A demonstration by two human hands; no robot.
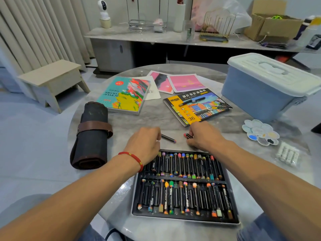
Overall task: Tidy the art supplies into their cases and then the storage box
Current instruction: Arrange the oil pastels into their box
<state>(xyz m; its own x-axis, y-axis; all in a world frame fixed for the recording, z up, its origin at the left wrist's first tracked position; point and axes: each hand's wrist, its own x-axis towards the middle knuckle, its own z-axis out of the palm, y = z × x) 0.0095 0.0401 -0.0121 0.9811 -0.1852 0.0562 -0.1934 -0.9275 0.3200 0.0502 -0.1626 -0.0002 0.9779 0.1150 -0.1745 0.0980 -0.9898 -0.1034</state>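
We are seeing a wooden stool (52,80) standing on the floor left of the round table (152,119). Behind, a long sideboard (156,38) is carrying a white camera (103,9), a gold wire rack (217,26) and an open cardboard box (272,26). Pale curtains (34,28) are hanging at left.

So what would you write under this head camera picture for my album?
Two hands, left hand and right hand, pick up loose crayons above the open crayon tray on a round table.
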